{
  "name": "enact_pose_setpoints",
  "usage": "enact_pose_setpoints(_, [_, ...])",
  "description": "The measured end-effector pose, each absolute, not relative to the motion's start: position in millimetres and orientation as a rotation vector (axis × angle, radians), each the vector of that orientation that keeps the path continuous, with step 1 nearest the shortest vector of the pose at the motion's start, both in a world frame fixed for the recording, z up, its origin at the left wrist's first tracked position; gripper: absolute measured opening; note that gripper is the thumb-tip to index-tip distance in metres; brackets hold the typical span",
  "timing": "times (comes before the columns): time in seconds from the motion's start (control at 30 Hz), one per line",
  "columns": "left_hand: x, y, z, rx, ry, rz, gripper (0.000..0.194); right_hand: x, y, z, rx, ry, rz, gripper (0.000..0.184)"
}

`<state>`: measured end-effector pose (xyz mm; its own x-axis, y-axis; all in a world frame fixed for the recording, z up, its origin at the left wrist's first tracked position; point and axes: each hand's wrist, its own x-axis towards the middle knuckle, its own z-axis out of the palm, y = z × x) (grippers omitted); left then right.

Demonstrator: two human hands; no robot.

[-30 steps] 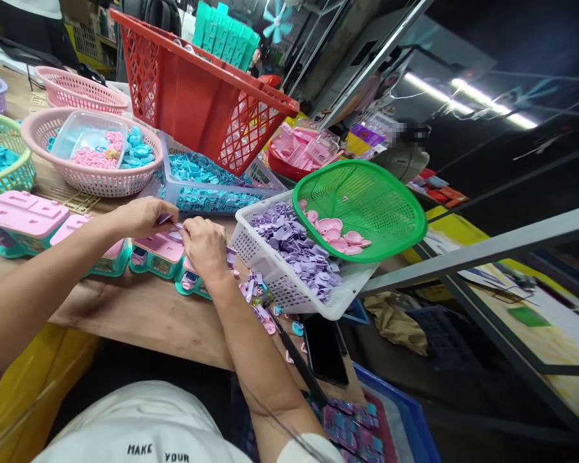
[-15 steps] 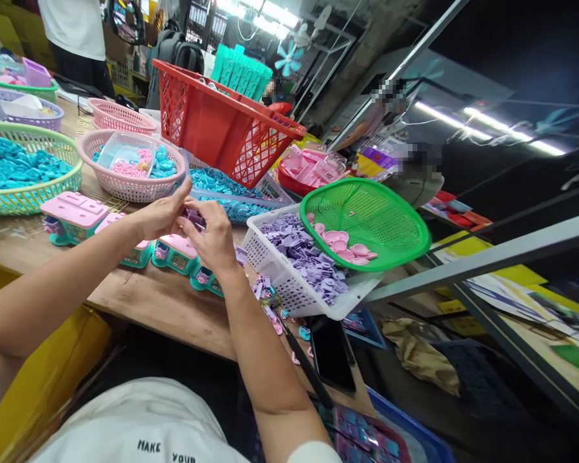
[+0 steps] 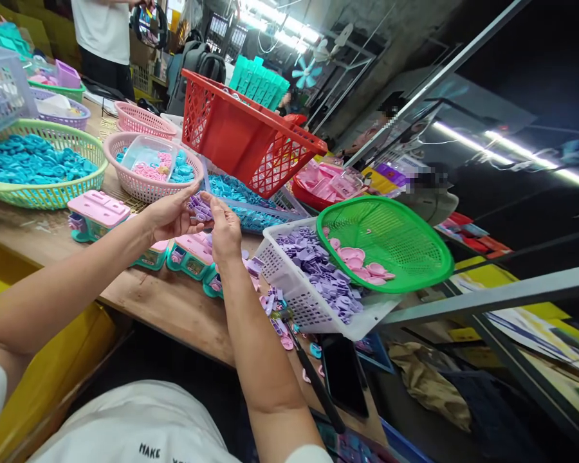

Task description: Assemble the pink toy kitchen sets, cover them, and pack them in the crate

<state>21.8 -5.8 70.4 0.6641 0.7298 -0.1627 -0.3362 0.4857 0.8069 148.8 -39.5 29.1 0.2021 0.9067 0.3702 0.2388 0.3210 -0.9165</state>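
Observation:
Small purple plastic pieces (image 3: 201, 207) lie in the cupped palm of my left hand (image 3: 172, 215). My right hand (image 3: 225, 230) is closed at the right side of these pieces, its thumb and fingers pressed against them. Below both hands, a row of toy boxes with pink lids and teal bases stands on the wooden table; one toy box (image 3: 193, 249) is directly under my fingers. Another toy box (image 3: 99, 212) sits at the left end of the row. Right of my right hand is a white basket (image 3: 289, 292) full of purple pieces.
A green basket (image 3: 400, 231) with pink parts rests tilted on the white one. Behind stand a red basket (image 3: 222, 128), a pink basket (image 3: 149, 186) and a light green basket (image 3: 38, 196) of blue parts. A phone (image 3: 342, 379) and a black-handled tool (image 3: 313, 376) lie at right.
My hands have opened apart a little, so the purple pieces in my left palm now show more. The whole view has shifted, moving the scene to the right.

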Motion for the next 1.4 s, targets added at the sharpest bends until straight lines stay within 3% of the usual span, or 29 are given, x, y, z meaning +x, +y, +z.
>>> enact_pose_setpoints(0.13, [6,0,67,0.813,0.591,0.740,0.031,143,-31,23,-1.151,-1.255,0.759,0.060])
enact_pose_setpoints(0.3, [-26,8,59,0.965,0.676,0.726,0.012,133,-19,17,-1.089,-1.099,0.784,0.041])
enact_pose_setpoints(0.43, [-52,19,46,1.480,0.913,0.898,0.027,123,-18,20,-1.287,-1.393,0.574,0.022])
enact_pose_setpoints(0.53, [-64,27,34,1.863,1.026,0.841,0.041,113,-21,25,-1.549,-1.683,0.374,0.017])
enact_pose_setpoints(0.77, [-67,38,24,2.072,1.054,0.639,0.061,107,-22,40,-1.697,-2.070,0.372,0.038])
enact_pose_setpoints(0.97, [-68,41,33,2.060,1.099,0.524,0.053,126,-14,39,-1.512,-2.055,0.645,0.021])
enact_pose_setpoints(1.1, [-67,40,39,2.073,1.114,0.461,0.050,123,-8,28,-1.531,-2.022,0.408,0.014])
enact_pose_setpoints(1.27, [-66,40,39,2.044,1.119,0.441,0.066,113,-3,15,-1.649,-2.028,0.083,0.014])
enact_pose_setpoints(1.4, [-63,44,35,2.063,1.187,0.482,0.057,110,-2,7,-1.646,-2.029,0.000,0.011])
